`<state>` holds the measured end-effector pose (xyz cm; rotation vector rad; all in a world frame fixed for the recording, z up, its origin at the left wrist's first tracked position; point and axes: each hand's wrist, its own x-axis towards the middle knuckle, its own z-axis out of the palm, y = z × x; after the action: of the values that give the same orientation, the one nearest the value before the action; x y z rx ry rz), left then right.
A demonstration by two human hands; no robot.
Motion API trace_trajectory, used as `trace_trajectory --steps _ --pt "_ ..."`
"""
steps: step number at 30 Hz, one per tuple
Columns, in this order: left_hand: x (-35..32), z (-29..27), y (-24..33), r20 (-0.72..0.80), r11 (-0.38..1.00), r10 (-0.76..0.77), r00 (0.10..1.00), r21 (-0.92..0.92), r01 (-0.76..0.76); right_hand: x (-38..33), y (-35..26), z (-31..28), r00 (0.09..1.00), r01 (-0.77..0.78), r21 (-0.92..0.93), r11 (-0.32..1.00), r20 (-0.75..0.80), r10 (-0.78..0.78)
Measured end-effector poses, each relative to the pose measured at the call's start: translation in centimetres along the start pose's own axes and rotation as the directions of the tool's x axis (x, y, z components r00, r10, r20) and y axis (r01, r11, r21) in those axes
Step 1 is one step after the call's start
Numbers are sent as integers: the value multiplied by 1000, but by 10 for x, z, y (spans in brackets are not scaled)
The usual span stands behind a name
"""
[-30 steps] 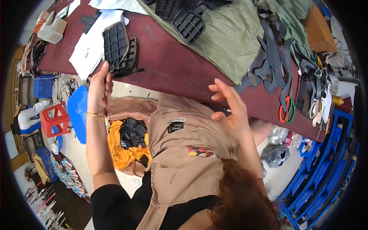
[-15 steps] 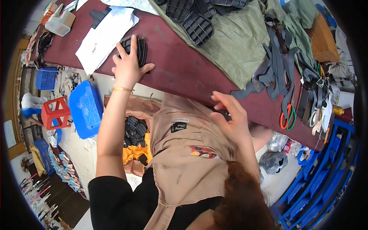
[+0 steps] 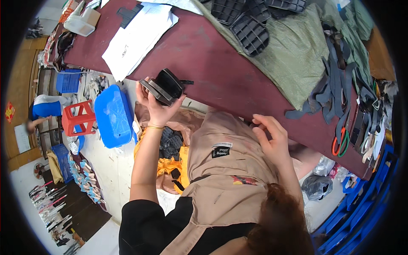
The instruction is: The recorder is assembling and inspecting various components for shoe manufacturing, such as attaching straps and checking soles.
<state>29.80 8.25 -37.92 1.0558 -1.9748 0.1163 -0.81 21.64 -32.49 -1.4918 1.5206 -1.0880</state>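
The left hand (image 3: 156, 104) grips a small stack of black moulded pads (image 3: 165, 86) at the table's (image 3: 212, 72) near edge; they look light and stiff, best held by the rims. The right hand (image 3: 272, 138) is half open and empty.

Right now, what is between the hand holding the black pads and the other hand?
In the head view, bare dark red table edge and tan apron lie between left hand, holding black pads, and right hand.

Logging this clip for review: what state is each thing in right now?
Left hand: raised, fingers closed on black moulded pads.
Stack of black moulded pads: lifted at the dark red table's edge.
Right hand: open, empty, over beige apron.
Orange-handled scissors: lying on table.
Blue plastic crate: on floor.
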Motion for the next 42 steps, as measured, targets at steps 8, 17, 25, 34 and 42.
trace_trajectory --steps 8,17,25,34,42 --pt "-14 8 -9 -16 989 -98 995 -115 95 99 -32 59 923 87 228 970 347 -165" --pt "-91 40 -44 75 501 -645 760 -709 496 154 -45 137 775 293 420 859 421 -471" --pt "-33 31 -9 -104 810 -441 892 -474 345 166 -54 155 851 340 311 887 299 -431" --pt "44 0 9 314 963 -107 943 270 19 151 -14 137 998 -45 540 840 56 18" --pt "122 9 -51 433 775 -509 744 607 177 47 35 -100 847 -113 183 977 -496 191"
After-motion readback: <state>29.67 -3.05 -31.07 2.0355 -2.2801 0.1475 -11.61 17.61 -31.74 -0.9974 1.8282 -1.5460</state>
